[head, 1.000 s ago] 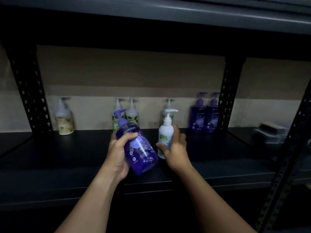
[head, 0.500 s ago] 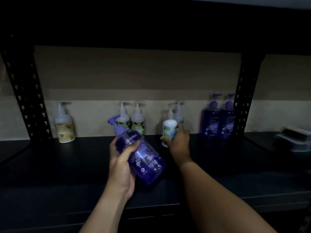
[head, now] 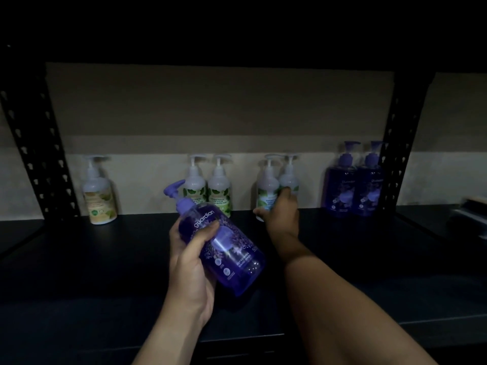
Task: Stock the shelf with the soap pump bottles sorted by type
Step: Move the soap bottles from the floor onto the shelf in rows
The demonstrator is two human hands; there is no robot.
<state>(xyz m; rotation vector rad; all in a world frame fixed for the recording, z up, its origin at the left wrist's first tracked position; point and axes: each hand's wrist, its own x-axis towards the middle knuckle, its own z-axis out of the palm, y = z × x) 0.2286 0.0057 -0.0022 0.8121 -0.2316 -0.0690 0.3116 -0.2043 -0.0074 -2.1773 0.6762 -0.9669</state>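
- Head view, nearest first: the left hand [head: 193, 262] holds a purple bottle [head: 224, 248] off the shelf and tilted, pump leaning up and to the left; its fingers [head: 204, 234] are clamped round the body, across the white "guardian" lettering.
- That bottle is clear, glossy violet plastic with rounded shoulders, a flat printed label and a hooked pump spout [head: 172, 187]; it should be smooth and a little slippery in the grip.
- Shelf [head: 105, 259] under both arms is a dark, matt, flat board.
- Farther in, the right hand [head: 282, 214] reaches to the back row, fingers curled round a white bottle with a green label [head: 267, 192], which stands upright on the shelf, touching its twin [head: 290, 180] behind.
- Step in hand, as I judge it: setting this white bottle down with its own kind. Next the fingers must let go without tipping it, and the purple bottle should go right, to the purple pair [head: 354, 185] by the perforated upright [head: 400, 143].
- Along the back: a yellow-labelled bottle [head: 98, 198] alone at left, a leaf-labelled pair [head: 208, 191] in the middle; all frosted white, bulb-shaped, with slim pumps.
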